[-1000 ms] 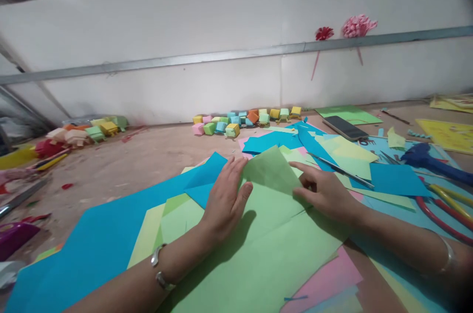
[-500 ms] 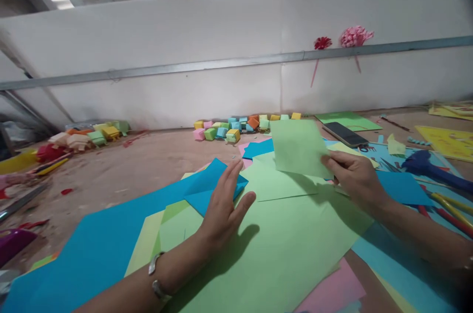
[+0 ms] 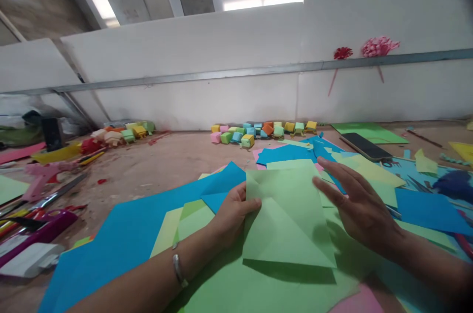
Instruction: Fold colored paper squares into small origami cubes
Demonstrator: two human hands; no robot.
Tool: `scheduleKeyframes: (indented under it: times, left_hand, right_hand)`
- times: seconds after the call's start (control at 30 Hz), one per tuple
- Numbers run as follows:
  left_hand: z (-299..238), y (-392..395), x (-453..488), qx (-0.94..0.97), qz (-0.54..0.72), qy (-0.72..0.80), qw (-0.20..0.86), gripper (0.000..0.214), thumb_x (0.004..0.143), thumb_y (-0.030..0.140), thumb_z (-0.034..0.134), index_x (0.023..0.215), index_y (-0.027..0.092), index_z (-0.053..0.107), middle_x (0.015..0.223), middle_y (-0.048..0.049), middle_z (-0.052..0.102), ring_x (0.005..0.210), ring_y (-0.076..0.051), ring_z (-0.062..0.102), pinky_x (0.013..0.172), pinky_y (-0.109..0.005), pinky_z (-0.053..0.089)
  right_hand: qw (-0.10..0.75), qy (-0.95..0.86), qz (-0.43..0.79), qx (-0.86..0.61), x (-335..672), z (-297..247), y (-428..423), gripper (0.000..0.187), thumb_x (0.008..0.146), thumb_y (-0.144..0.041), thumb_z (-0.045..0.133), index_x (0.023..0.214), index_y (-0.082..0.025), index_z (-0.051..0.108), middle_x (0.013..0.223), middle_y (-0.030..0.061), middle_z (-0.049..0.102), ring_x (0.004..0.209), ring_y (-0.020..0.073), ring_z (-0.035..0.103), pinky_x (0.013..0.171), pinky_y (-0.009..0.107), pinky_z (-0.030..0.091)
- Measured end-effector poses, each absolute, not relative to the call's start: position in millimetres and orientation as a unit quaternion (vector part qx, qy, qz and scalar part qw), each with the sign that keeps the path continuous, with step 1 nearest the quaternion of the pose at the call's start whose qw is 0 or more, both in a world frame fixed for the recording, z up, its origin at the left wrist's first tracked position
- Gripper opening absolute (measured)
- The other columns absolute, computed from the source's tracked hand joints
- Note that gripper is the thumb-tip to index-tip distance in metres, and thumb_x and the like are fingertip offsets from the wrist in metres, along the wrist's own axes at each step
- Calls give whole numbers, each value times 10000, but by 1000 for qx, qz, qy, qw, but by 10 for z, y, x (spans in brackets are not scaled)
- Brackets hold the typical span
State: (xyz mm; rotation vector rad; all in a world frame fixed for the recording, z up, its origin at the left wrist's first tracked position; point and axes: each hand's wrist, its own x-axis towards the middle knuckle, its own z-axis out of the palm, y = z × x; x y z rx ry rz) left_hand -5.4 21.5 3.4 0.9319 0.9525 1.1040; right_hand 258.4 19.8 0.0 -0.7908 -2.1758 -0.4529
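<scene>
A light green square sheet of paper (image 3: 290,219) is pinched at its left edge by my left hand (image 3: 234,212), thumb on top. The sheet is held tilted and casts a shadow on a larger green sheet (image 3: 229,281) beneath it. My right hand (image 3: 358,204) is apart from the paper, just past its right edge, with fingers spread and nothing in them. Blue paper (image 3: 144,224) lies under and left of my left forearm, and a folded blue piece (image 3: 221,182) is behind that hand.
Small coloured paper cubes (image 3: 247,130) line the wall base. A phone (image 3: 364,146) lies at the back right, near blue paper (image 3: 432,209). On the left are a pink glue gun (image 3: 40,180), a purple tool (image 3: 40,234) and a white charger (image 3: 33,259).
The light green sheet has passed from my right hand to my left and come nearer. My right hand has let go and opened. The view has turned somewhat left.
</scene>
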Motion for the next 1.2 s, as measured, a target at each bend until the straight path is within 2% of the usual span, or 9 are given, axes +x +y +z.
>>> scheduleKeyframes:
  times: [0.1,0.17,0.23,0.43,0.6,0.73,0.87,1.03,1.2]
  left_hand:
    - [71,195,-35,406,460,427,664,485,529,213,824,973,126,649,805,-78,742,640,-229,693,619,-348,576]
    - [80,183,-30,415,451,421,669,480,532,223,825,969,129,649,793,-73,736,631,-225,687,621,-347,572]
    - [71,171,-32,430,445,413,668,434,545,229,821,935,134,655,763,-60,724,619,-210,676,616,-331,564]
    - [0,90,-42,476,394,387,685,350,609,260,818,909,136,687,755,-50,696,632,-170,652,597,-265,522]
    - [6,-36,-1,465,330,344,746,451,675,353,816,1051,131,704,777,-65,695,635,-158,639,608,-251,497]
    - [60,-113,18,466,316,368,740,468,796,500,721,1101,146,704,904,-85,701,771,-176,637,701,-262,494]
    - [68,-143,19,493,293,321,753,591,775,555,722,1196,145,654,993,-118,675,861,-220,630,740,-306,504]
    - [30,-129,28,560,275,333,707,566,755,498,756,1151,104,658,906,-85,634,777,-168,564,654,-244,450]
    - [64,-137,15,557,262,327,718,551,761,506,747,1136,113,654,905,-67,610,753,-150,526,655,-240,419]
  right_hand:
    - [286,-891,-292,-199,2557,96,159,517,980,-96,457,1424,-361,447,1595,-13,283,1434,236,307,1181,527,211]
    - [247,-917,-274,-150,2489,125,104,367,1017,-147,406,1317,-276,574,1507,-9,451,1414,207,349,1204,504,161]
    - [260,-931,-218,-132,2422,104,65,313,1024,-149,389,1168,-222,658,1333,9,630,1354,185,445,1185,460,243]
    - [387,-913,6,-125,2329,-47,44,311,1042,-293,367,996,-188,657,874,61,757,891,150,700,825,310,515]
    - [385,-878,30,-284,2329,-43,25,495,1018,-474,358,673,-213,598,528,-1,585,478,115,533,473,240,376]
    - [354,-875,10,-331,2333,-89,32,572,991,-552,361,544,-213,467,462,-22,448,435,110,378,441,259,251]
    - [334,-878,25,-341,2308,-163,33,615,993,-582,300,525,-207,438,473,-25,423,449,107,356,452,253,241]
    - [326,-883,22,-338,2301,-141,29,593,984,-590,316,566,-205,484,491,-20,459,459,113,384,448,245,273]
    - [365,-839,88,-394,2317,-52,-6,460,939,-593,451,983,-173,632,828,73,649,743,185,607,641,273,467]
